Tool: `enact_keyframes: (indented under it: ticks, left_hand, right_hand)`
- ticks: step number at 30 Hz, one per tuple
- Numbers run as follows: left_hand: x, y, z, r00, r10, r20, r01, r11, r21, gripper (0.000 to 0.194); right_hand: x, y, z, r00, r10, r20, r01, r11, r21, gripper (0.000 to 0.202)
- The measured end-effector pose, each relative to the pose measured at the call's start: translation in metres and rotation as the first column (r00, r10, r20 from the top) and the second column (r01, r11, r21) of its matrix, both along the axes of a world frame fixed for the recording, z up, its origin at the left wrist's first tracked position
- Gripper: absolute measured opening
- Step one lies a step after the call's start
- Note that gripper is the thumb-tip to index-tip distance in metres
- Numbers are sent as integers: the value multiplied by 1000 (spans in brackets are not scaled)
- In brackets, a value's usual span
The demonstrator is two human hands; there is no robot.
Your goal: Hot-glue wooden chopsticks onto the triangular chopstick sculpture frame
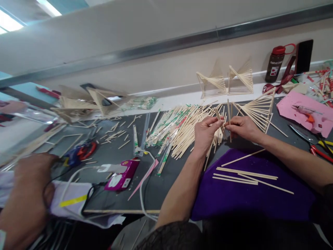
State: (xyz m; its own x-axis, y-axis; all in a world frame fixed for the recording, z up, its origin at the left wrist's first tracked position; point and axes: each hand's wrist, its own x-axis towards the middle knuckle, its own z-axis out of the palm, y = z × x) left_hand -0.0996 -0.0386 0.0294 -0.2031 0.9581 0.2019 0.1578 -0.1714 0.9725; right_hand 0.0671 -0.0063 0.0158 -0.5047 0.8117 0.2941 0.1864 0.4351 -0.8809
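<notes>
My left hand [206,133] is closed round a few thin wooden sticks [218,114] that point up past its fingertips. Close beside it, my right hand [241,127] pinches another upright stick or two [229,109]. Both hands are over the right end of a big pile of loose sticks [186,139]. Just beyond my right hand stands a fan-shaped stick frame [258,107]. Several single sticks [247,173] lie on the purple cloth [223,203] in front of me. The fingers partly hide how many sticks each hand has.
Paper-wrapped chopsticks [169,121] lie left of the pile, near a magenta power strip [122,175] with cables. Two finished-looking stick frames [212,85] stand by the wall. At right are a bottle [274,64], pink foam with a glue gun [307,113] and scissors [303,135]. A co-worker's arm [31,184] reaches in at left.
</notes>
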Motion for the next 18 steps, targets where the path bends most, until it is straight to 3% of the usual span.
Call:
enact_keyframes:
  ticks: [5,9,13,18]
  left_hand:
    - [-1,-1,-9,1000,-16,-6,16,999,-30,28]
    - [-2,-3,-9,996,-63,-66,65,998,20,19]
    - [-4,-2,-7,986,-93,-139,102,993,53,14]
    - [-9,1,-8,982,-159,-104,159,987,-8,15]
  right_hand:
    - [2,1,-1,999,22,29,-24,996,91,21]
    - [-2,-1,-5,999,7,42,-13,991,131,18]
    - [-7,-1,-15,996,28,90,-39,992,123,24]
    - [-11,3,-23,995,43,88,-57,985,160,32]
